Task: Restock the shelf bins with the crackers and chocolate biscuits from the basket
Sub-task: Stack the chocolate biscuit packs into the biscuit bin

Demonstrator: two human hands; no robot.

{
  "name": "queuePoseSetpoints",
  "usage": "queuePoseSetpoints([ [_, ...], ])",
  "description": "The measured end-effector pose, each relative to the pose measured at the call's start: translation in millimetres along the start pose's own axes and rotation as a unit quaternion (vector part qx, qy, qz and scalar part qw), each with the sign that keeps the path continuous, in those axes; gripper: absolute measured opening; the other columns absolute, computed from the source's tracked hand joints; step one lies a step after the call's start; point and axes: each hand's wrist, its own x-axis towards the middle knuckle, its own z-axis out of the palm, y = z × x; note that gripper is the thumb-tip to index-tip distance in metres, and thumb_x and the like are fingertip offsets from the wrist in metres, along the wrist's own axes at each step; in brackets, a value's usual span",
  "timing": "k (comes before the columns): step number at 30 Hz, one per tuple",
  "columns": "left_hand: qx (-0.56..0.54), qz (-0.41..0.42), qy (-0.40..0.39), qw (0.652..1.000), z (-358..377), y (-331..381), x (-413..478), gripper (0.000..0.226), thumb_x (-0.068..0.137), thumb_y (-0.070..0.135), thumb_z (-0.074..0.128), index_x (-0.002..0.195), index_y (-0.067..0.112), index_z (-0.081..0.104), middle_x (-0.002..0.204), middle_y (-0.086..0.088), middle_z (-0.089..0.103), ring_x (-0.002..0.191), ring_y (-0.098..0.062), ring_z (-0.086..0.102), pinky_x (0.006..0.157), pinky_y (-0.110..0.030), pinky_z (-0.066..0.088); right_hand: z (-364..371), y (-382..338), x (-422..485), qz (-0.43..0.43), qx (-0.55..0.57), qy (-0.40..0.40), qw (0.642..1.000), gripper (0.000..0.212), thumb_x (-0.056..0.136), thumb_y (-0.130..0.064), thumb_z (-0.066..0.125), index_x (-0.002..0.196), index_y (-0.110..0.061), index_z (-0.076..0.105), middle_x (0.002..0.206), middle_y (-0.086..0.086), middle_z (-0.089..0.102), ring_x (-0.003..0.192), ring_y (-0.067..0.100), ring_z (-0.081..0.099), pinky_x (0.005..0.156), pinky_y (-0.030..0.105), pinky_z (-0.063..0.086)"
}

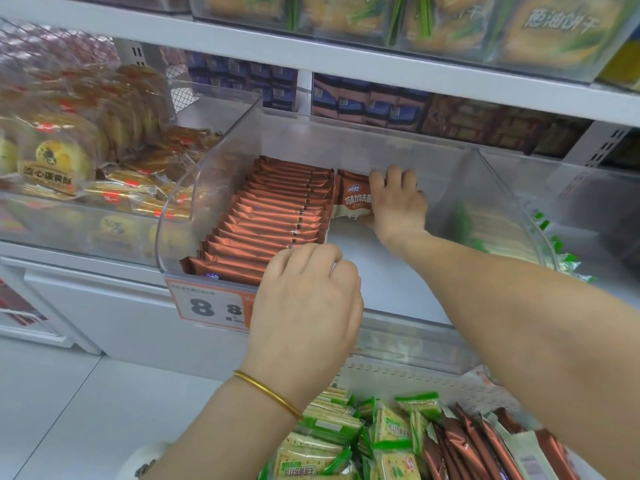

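The step in hand is filling the clear bin (180, 216) with chocolate biscuits. The right hand (398, 199) reaches to the back wall of the bin and grips a chocolate biscuit pack (351, 199), fingers curled over its top edge and thumb under it. It holds the pack upright just right of the far end of the finished row (277, 216), probably to start a second row.

The left hand (304, 296) sits at the near end of that row with curled fingers. Whether it holds a pack or only steadies the row, I cannot tell.

Between the two hands the bin floor is bare. The next move likely calls for letting the pack stand against the back wall, then fetching more brown packs (485, 441) from below the right forearm. The green cracker packs (391, 431) lie there too, just beside the left wrist.

The held pack shows a blue oval logo and white characters beginning 巧克力. The price tag (207, 306) left of the left hand reads a large 8 and a smaller 8. The yellow packs (557, 26) above appear to read 葱油饼干.
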Motion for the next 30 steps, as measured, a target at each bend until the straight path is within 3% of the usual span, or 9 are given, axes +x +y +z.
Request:
queuePoseSetpoints([
  [9, -0.01, 0.001, -0.001, 1.0, -1, 0, 0, 0.028, 0.086, 0.023, 0.038, 0.079, 0.015, 0.064, 0.092, -0.001, 0.062, 0.087, -0.025, 0.059, 0.083, -0.034, 0.035, 4, -4, 4, 0.009, -0.022, -0.002, 1.0, 0.08, 0.073, -0.038, 0.079, 0.132, -0.015, 0.031, 0.135, 0.013, 0.036, 0.122, 0.035, 0.037, 0.065, 0.035, 0.039],
  [16, -0.016, 0.01, 0.021, 1.0, 0, -1, -1, 0.03, 0.09, 0.024, 0.036, 0.081, 0.015, 0.063, 0.091, -0.001, 0.061, 0.086, -0.025, 0.058, 0.083, -0.034, 0.035, -9, 0, 0, 0.022, -0.014, 0.009, 1.0, 0.079, 0.075, -0.038, 0.077, 0.134, -0.012, 0.03, 0.135, 0.015, 0.036, 0.121, 0.034, 0.039, 0.064, 0.034, 0.035],
  [20, -0.015, 0.043, 0.077, 0.996, -7, 5, -5, 0.024, 0.09, 0.02, 0.043, 0.089, 0.012, 0.065, 0.093, -0.003, 0.063, 0.089, -0.027, 0.059, 0.086, -0.036, 0.038, -60, 1, -14, 0.092, 0.148, 0.055, 0.983, 0.056, 0.087, -0.01, 0.061, 0.136, -0.009, 0.035, 0.133, 0.015, 0.04, 0.119, 0.033, 0.042, 0.068, 0.037, 0.04],
  [23, -0.03, 0.083, 0.128, 0.988, -19, 21, -20, 0.018, 0.088, 0.015, 0.05, 0.09, 0.011, 0.067, 0.09, -0.003, 0.063, 0.085, -0.027, 0.059, 0.08, -0.036, 0.038, -115, 19, -65, 0.079, 0.356, 0.103, 0.925, 0.028, 0.087, -0.008, 0.057, 0.112, -0.018, 0.051, 0.118, 0.007, 0.048, 0.098, 0.02, 0.052, 0.074, 0.034, 0.043],
  [26, -0.063, 0.119, 0.117, 0.984, -27, 41, -40, 0.018, 0.088, 0.015, 0.05, 0.084, 0.01, 0.067, 0.081, -0.003, 0.061, 0.076, -0.028, 0.056, 0.069, -0.038, 0.038, -155, 50, -166, -0.014, 0.505, 0.119, 0.855, 0.025, 0.082, -0.005, 0.061, 0.092, -0.025, 0.051, 0.095, -0.002, 0.054, 0.074, 0.008, 0.054, 0.069, 0.029, 0.049],
  [28, -0.064, 0.149, 0.064, 0.985, -21, 55, -53, 0.019, 0.088, 0.017, 0.05, 0.081, 0.01, 0.065, 0.077, -0.004, 0.059, 0.073, -0.028, 0.054, 0.065, -0.038, 0.036, -150, 74, -230, -0.045, 0.523, 0.051, 0.85, 0.028, 0.082, -0.003, 0.064, 0.087, -0.029, 0.054, 0.084, -0.01, 0.057, 0.074, 0.01, 0.058, 0.063, 0.025, 0.051],
  [30, -0.049, 0.184, -0.015, 0.982, -6, 69, -65, 0.02, 0.088, 0.021, 0.048, 0.081, 0.012, 0.064, 0.077, -0.003, 0.058, 0.074, -0.027, 0.053, 0.067, -0.037, 0.034, -124, 96, -272, -0.018, 0.494, -0.074, 0.866, 0.034, 0.082, -0.001, 0.066, 0.081, -0.033, 0.056, 0.074, -0.01, 0.06, 0.067, 0.01, 0.061, 0.061, 0.029, 0.053],
])
